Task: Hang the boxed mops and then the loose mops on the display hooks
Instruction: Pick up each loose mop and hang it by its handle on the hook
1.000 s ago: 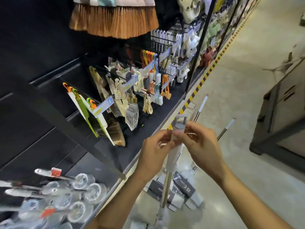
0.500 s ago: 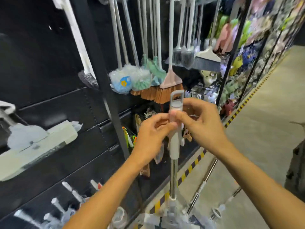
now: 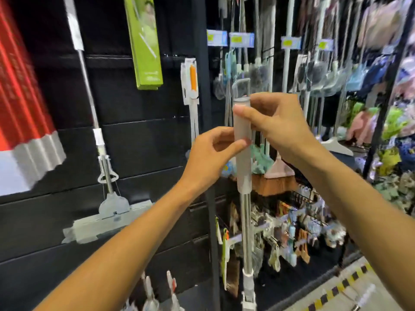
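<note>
Against the black display wall we hold a loose mop (image 3: 243,167) upright, left hand (image 3: 207,157) and right hand (image 3: 277,126) pinched on its grey grip; red (image 3: 24,113) and green boxed mops (image 3: 146,41) already hang, this one not yet.

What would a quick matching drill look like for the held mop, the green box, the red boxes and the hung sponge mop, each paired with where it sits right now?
Things:
1. mop handle
2. green box
3. red boxes
4. sponge mop

Places:
A. far left edge of view
B. hanging on the black panel, head low, left of centre
C. upright at centre, held by the left hand and right hand
D. hanging high, left of the black upright post

Pairs: 1-C, 2-D, 3-A, 4-B
</note>
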